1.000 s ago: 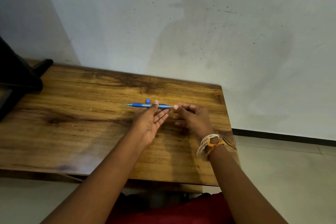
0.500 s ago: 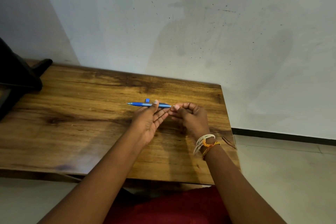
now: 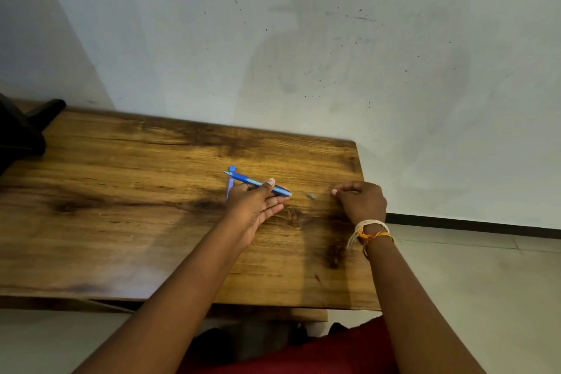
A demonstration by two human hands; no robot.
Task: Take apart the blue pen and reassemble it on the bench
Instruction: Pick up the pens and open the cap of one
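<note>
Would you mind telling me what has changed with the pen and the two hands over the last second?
The right hand has let go of the blue pen's back end and pulled away to the right, fingers curled; whether it holds a part is unclear. The pen has tilted, its tip now pointing further away. The left hand still holds the pen, and the small blue piece stays on the bench.

you have one blue pen (image 3: 258, 183), one loose blue cap piece (image 3: 231, 182), one small grey bit (image 3: 310, 196), one dark object (image 3: 21, 133) at the left edge, one wooden surface (image 3: 121, 206), and two wristbands (image 3: 370, 229).
</note>
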